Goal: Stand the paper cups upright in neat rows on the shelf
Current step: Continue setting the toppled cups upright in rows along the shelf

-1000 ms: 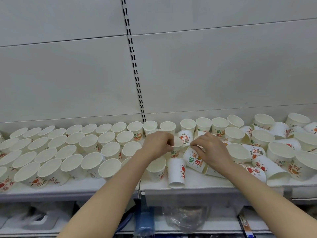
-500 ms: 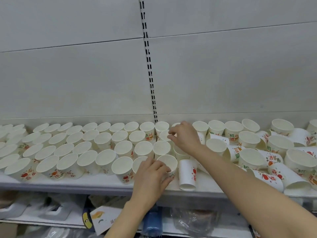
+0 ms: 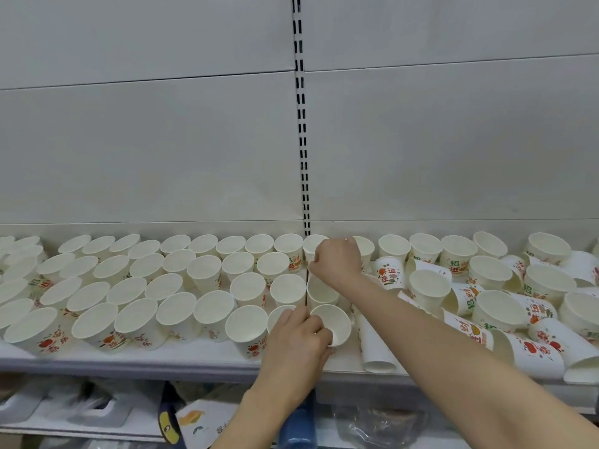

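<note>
The left hand curls its fingers round the rim of an upright front-row cup at the shelf edge. The right hand, fingers bent, reaches to the back-row cups; whether it holds one I cannot tell. Neat upright rows stand left, toppled cups lie right.

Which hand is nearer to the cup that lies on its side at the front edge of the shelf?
The left hand. It grips an upright cup just left of the lying cup. The right hand is farther, at the back row.
</note>
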